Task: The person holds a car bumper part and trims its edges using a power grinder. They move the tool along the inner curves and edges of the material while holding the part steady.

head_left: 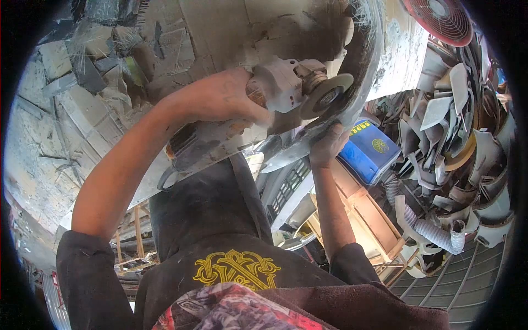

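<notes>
My left hand (231, 98) is wrapped around the body of an angle grinder (279, 82), its thumb along the near side. The grinder's round disc (328, 97) faces a curved grey panel (360, 82), with the disc's edge close to the panel's inner side. White dust coats the grinder head. My right hand (329, 144) grips the lower edge of that panel, fingers partly hidden by it. The panel's pointed near end reaches out over my lap, above a dusty work surface (220, 33) covered with cardboard.
Scraps and torn cardboard (99, 71) cover the surface at left. To the right are a blue box (371, 151), a wooden crate (366, 220), a flexible hose (434, 234) and a heap of grey moulded parts (440, 126). A red fan (443, 16) stands at upper right.
</notes>
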The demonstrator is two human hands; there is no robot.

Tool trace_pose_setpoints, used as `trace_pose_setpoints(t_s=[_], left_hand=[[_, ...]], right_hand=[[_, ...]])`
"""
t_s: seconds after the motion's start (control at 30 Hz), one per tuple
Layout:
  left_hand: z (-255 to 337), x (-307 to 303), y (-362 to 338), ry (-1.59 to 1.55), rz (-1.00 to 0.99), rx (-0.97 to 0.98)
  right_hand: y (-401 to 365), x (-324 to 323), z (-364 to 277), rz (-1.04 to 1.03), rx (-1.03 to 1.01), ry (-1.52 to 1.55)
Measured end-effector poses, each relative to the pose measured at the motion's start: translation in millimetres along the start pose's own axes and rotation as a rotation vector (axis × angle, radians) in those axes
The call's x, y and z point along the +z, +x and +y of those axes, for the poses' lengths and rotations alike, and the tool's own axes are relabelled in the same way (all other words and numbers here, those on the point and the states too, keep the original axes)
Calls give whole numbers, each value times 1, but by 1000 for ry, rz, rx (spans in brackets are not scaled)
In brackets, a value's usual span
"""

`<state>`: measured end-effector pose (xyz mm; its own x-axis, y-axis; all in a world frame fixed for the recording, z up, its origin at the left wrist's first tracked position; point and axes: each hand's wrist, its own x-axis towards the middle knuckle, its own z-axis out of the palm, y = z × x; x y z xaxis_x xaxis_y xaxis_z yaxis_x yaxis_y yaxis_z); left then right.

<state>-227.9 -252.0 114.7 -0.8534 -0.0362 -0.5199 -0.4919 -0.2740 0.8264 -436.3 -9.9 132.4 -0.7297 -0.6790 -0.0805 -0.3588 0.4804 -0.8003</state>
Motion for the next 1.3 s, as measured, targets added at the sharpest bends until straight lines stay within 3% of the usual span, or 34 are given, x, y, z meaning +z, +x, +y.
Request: trace_pose_setpoints(t_s=[0.17,0.6,0.67,0.8,0.87,1.0,1.07,1.3], left_hand=[[3,-2,-5,145,61,-13],[-2,-8,-8,144,15,-14],[0,-10,-6,28,-34,-5],[2,-11,-5,85,37,22],[8,-13,-7,81,7,19],[2,-10,-4,76,4,62],[2,-10,-5,111,-23,26],[3,-12,-10,189,-25,7]], right_hand=[[-2,1,-1,12,56,-1],[-1,1,-2,7,16,17],[-2,-3,4,-15,39,-9],[-4,-2,6,4,55,-30],[-4,0,13,96,-79,-22],[-3,1,6,90,-91,-53],[-3,1,-3,3,54,15],[-1,0,3,20,16,16]])
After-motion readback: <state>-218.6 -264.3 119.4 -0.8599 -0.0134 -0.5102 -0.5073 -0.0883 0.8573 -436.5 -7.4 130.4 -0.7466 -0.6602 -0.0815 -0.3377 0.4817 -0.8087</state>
